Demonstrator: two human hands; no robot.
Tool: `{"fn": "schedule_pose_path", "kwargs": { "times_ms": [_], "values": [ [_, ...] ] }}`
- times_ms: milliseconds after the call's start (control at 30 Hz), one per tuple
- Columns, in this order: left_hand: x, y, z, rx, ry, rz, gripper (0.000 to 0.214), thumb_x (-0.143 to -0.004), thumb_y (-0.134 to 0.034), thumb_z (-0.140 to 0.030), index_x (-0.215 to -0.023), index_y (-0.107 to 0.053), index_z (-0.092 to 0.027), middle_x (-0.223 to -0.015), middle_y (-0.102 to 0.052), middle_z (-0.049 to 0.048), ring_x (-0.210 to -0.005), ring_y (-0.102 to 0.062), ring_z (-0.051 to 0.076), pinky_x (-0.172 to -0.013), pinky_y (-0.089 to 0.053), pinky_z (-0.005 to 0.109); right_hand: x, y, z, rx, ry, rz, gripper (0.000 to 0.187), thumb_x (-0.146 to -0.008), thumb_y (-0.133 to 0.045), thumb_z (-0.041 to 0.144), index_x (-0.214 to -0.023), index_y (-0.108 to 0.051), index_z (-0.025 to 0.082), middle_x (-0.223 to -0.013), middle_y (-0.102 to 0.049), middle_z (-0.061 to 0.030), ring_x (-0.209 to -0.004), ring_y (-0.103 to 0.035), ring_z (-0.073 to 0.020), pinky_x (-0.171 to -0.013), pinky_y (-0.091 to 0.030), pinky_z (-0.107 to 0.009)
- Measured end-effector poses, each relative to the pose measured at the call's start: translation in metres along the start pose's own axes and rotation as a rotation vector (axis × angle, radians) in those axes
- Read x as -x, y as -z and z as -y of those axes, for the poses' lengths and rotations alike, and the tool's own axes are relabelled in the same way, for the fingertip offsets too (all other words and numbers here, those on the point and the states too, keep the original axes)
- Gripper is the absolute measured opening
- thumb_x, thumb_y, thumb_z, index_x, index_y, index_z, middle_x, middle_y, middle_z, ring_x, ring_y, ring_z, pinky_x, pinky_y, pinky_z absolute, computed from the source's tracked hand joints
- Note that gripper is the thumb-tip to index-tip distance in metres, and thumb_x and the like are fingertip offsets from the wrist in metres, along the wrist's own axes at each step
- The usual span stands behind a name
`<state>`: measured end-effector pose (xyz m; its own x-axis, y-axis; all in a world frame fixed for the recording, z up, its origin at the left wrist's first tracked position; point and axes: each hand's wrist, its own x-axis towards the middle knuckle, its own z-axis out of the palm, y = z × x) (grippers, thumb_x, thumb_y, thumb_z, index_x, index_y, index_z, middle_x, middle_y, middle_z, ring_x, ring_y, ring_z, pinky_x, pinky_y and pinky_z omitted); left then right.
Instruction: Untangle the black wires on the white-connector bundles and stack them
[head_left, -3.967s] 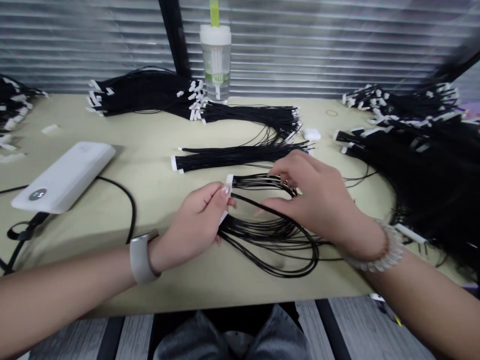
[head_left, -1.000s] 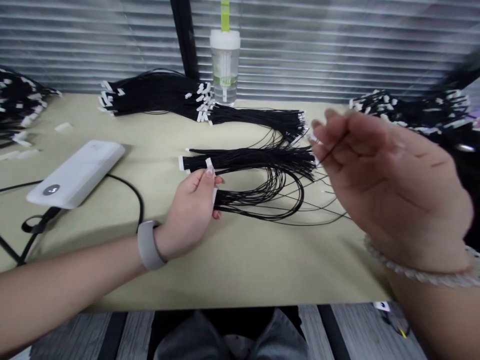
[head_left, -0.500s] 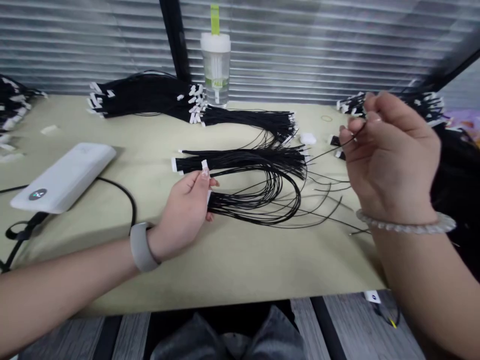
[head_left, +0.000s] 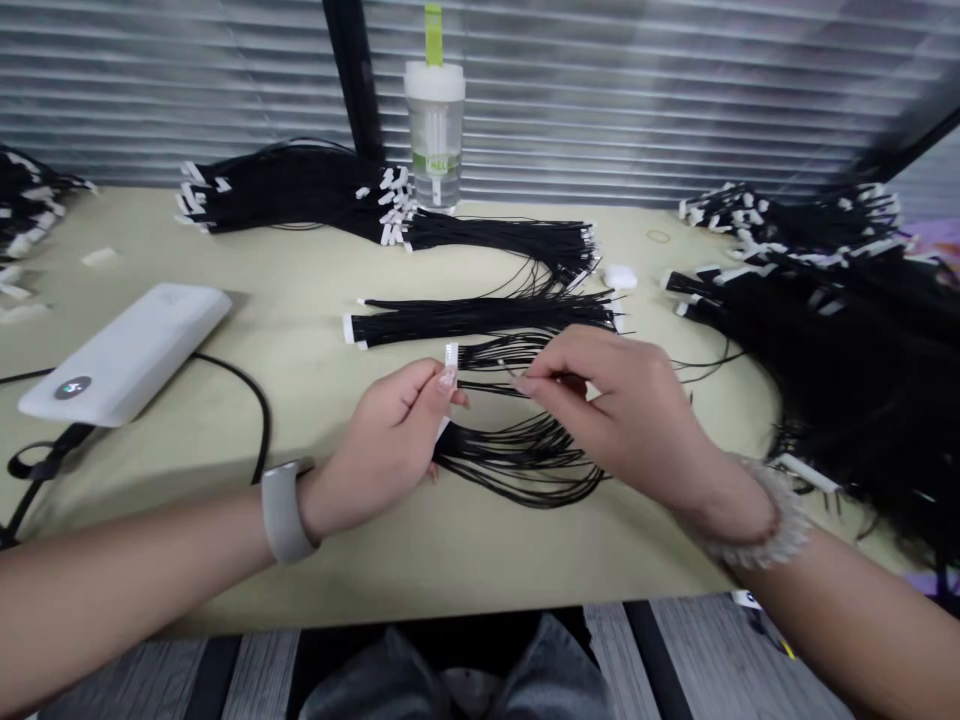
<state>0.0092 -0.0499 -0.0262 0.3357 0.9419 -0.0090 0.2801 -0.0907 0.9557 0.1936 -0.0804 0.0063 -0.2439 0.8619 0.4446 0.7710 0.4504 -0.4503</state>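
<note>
My left hand (head_left: 390,440) is closed on a white connector (head_left: 450,356) at the end of a looped bundle of thin black wires (head_left: 525,455) lying on the beige table (head_left: 300,330). My right hand (head_left: 622,405) is just to the right of it, thumb and fingers pinched on a single black wire near the connector. The loop curves under my right hand, which hides part of it. A straight wire bundle (head_left: 480,315) lies just beyond both hands.
A white power bank (head_left: 127,350) with a black cable sits at the left. A clear bottle (head_left: 435,120) stands at the back centre. Piles of black wire harnesses lie at back left (head_left: 285,190), far left (head_left: 30,210) and right (head_left: 832,320). A small white case (head_left: 620,277) lies mid-table.
My right hand came down from high on the right, where it held up a single wire, to the connector by my left hand. The wire loop has drawn in tighter.
</note>
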Motion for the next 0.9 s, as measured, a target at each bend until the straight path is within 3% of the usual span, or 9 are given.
{"fn": "schedule_pose_path", "kwargs": {
  "times_ms": [300,567,900],
  "values": [
    [0.0019,0.0008,-0.0008,-0.058,-0.06,0.079,0.03,-0.088,-0.037,-0.04,-0.071,-0.05,-0.018,-0.05,-0.041,-0.0059,-0.034,-0.045,0.004,-0.03,-0.039,0.012,0.0004,-0.0085,-0.0022,0.129,0.157,0.05,0.018,-0.085,-0.044,0.019,-0.078,-0.06,0.013,-0.074,-0.053,-0.0025,-0.068,-0.046,-0.0079,-0.062,-0.037,-0.02],
    [0.0019,0.0007,0.0005,-0.072,-0.108,0.121,0.028,-0.088,-0.037,-0.036,-0.072,-0.051,-0.017,-0.051,-0.04,-0.0061,-0.034,-0.045,0.004,-0.03,-0.039,0.012,-0.0012,-0.0058,0.001,0.243,0.137,0.116,0.024,-0.086,-0.039,0.018,-0.076,-0.06,0.013,-0.074,-0.049,-0.0032,-0.067,-0.044,-0.0088,-0.058,-0.035,-0.022],
    [0.0014,0.0001,0.0003,-0.08,-0.102,0.133,0.028,-0.088,-0.038,-0.036,-0.072,-0.051,-0.017,-0.05,-0.039,-0.0058,-0.035,-0.044,0.005,-0.03,-0.039,0.013,-0.0018,-0.0074,0.0043,0.309,0.153,0.104,0.028,-0.087,-0.037,0.021,-0.073,-0.06,0.012,-0.072,-0.048,-0.0035,-0.067,-0.044,-0.0095,-0.059,-0.035,-0.022]
  ]
}}
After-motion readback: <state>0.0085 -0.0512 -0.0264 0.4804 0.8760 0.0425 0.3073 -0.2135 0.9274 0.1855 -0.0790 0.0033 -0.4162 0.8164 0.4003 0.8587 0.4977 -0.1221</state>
